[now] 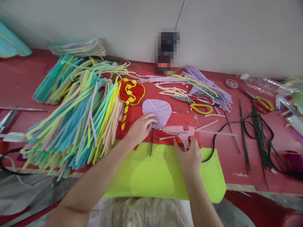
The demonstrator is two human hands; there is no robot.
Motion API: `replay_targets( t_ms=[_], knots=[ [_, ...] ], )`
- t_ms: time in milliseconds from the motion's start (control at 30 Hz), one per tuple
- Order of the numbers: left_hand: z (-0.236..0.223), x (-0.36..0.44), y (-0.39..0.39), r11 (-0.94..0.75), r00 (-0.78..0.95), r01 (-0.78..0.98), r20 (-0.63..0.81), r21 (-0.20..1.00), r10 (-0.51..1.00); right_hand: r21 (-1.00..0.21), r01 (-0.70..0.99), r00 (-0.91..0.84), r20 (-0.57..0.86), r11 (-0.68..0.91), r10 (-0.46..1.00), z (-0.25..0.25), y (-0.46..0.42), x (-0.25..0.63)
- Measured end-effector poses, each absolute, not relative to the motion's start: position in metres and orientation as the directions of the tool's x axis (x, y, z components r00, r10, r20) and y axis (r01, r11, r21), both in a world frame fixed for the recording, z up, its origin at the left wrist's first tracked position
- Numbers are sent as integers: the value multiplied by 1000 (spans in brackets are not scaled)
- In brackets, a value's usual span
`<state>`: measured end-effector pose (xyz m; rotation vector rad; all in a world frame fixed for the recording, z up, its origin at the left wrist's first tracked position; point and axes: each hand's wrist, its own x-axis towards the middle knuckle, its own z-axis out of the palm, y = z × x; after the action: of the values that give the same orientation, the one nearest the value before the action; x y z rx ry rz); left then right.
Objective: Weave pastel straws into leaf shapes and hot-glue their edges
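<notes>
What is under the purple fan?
The purple fan lies on a red sheet, with its dark stick running onto the green foam. The left hand covers its lower left edge, so what is beneath there is hidden.

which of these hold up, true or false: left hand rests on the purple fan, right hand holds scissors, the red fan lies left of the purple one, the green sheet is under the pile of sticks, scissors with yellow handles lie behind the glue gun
1. The left hand rests on the purple fan. True: its fingers lie on the fan's lower left edge.
2. The right hand holds scissors. False: its grip is on the pink glue gun.
3. The red fan lies left of the purple one. True.
4. The green sheet lies under the pile of sticks. False: it lies in front of the person, beside the pile.
5. Scissors with yellow handles lie behind the glue gun. True.
</notes>
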<state>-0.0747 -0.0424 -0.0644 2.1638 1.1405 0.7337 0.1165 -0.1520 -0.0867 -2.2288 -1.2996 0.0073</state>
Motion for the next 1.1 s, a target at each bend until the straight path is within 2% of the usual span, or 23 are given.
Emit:
replay_targets(
  t_ms=[633,1100],
  knots=[
    [-61,-75,-43,-490,514,529,198,693,835,-401,804,546,207,-439,811,-87,-152,113],
    [-61,-75,-42,-486,548,524,160,700,821,-367,865,453,280,-342,847,-91,-153,114]
  ],
)
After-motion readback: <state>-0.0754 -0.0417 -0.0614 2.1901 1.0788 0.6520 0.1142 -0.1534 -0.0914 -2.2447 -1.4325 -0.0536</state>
